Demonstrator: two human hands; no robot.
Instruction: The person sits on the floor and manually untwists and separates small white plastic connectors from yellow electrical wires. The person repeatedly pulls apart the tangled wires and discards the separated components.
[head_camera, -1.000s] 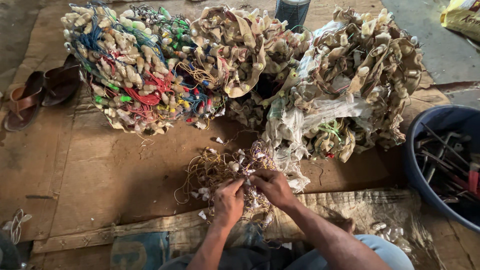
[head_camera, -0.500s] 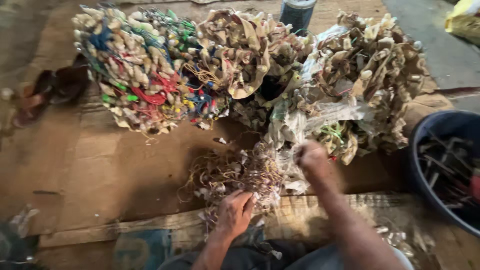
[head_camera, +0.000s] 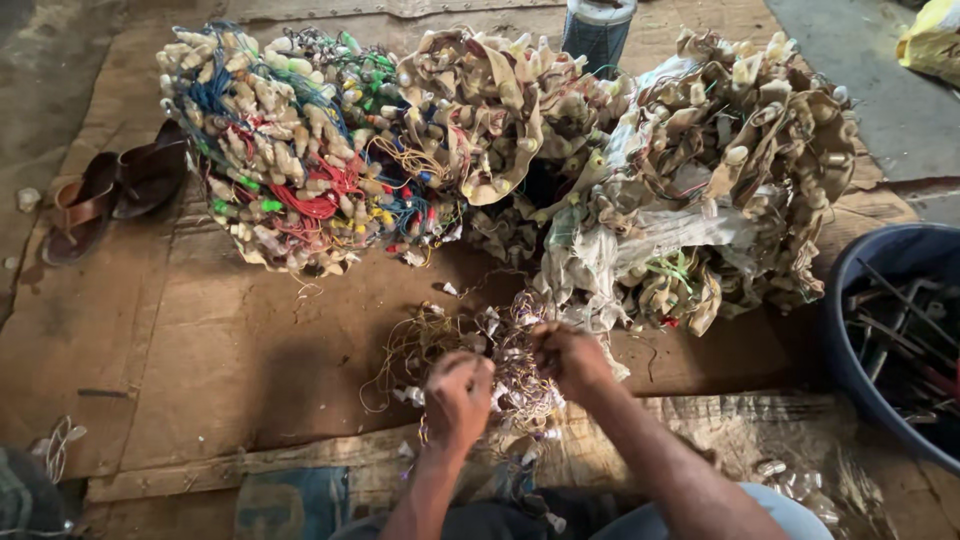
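Note:
My left hand (head_camera: 458, 393) and my right hand (head_camera: 566, 356) are both closed on a small tangle of thin tan wires with pale plastic connectors (head_camera: 500, 345) lying on the brown cardboard floor mat (head_camera: 230, 370) in front of me. The hands are close together, a few centimetres apart, over the tangle's near side. Behind it rises a large heap of bundled wires and connectors: a colourful part with red, blue and green wires (head_camera: 300, 160) on the left and a tan, cloth-wrapped part (head_camera: 720, 180) on the right.
A blue plastic tub (head_camera: 850, 330) holding dark metal scraps stands at the right edge. A pair of brown sandals (head_camera: 110, 195) lies at the left. A dark cylindrical container (head_camera: 598, 30) stands behind the heap. A yellow bag (head_camera: 935, 40) sits far right.
My right hand, which had reached up toward the heap half a second ago, has come back down beside my left hand on the small tangle. The view has shifted slightly.

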